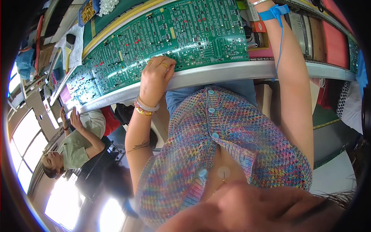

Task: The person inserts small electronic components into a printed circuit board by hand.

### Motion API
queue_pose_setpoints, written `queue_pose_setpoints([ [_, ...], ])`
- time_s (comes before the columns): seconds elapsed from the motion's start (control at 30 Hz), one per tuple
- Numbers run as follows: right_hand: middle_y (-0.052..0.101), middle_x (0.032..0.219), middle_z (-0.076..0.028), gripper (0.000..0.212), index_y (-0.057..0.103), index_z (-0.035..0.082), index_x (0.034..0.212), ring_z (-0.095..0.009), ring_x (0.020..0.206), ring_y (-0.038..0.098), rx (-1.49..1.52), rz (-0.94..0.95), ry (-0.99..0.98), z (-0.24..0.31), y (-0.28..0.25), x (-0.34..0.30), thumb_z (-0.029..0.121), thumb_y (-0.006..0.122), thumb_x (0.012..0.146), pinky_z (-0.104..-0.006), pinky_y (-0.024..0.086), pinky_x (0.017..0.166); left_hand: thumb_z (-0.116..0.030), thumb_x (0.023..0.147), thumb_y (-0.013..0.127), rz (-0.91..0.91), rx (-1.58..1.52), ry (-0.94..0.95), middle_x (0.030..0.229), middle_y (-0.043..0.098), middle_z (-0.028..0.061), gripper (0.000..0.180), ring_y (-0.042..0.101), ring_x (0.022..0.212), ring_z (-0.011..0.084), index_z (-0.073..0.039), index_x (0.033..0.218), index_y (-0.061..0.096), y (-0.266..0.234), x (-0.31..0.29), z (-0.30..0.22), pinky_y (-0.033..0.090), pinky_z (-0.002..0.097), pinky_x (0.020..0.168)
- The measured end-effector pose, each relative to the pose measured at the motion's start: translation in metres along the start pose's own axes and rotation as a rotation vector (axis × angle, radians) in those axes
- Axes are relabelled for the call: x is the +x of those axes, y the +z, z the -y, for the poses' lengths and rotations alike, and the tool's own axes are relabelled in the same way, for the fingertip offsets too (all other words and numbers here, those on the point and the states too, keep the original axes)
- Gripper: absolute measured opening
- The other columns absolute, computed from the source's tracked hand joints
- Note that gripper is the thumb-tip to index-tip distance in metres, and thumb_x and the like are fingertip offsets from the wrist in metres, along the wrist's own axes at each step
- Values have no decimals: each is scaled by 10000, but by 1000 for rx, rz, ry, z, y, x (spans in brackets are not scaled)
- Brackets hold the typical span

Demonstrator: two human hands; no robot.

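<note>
Green circuit board [185,31] lay along the bench's grey metal edge [232,71]. The left hand [155,75] (ringed) curled over the board's near edge, gripping it. The right hand ran past the picture's top; its grip couldn't be told.

It was an electronics assembly workshop: green circuit boards [162,38] lay in a row along a metal conveyor line [216,75], parts trays [89,11] sat behind, and another worker [73,150] sat nearby.
</note>
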State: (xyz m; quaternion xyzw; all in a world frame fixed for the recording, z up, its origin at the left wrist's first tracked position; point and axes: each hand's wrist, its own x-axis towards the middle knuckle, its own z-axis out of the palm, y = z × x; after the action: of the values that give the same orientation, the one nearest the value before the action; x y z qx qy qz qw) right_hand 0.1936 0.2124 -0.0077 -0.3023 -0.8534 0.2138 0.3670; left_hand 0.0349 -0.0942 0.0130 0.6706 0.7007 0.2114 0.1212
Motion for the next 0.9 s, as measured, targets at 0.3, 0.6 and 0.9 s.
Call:
queue_pose_setpoints([
  [0.3,615,781,-131,127,597,25,810,-301,730,597,20,-9,3,9,-6,-2,143,639,794,-368,463,641,-21,724,653,19,46,78,860,610,68,137,586,810,255,-55,855,631,-1,-1,7,496,340,708],
  [0.6,618,756,-122,116,622,27,848,-269,697,588,19,1,81,22,-48,-34,139,605,824,-349,468,641,-37,726,665,25,26,87,845,601,73,111,582,799,257,-59,832,639,-4,2,5,488,339,695],
  [0.9,649,848,-77,122,641,69,921,-208,755,634,264,137,160,97,-48,-109,114,650,808,-292,491,651,-173,789,635,-286,-110,214,821,602,135,129,603,778,302,-45,808,632,37,180,9,485,394,661],
])
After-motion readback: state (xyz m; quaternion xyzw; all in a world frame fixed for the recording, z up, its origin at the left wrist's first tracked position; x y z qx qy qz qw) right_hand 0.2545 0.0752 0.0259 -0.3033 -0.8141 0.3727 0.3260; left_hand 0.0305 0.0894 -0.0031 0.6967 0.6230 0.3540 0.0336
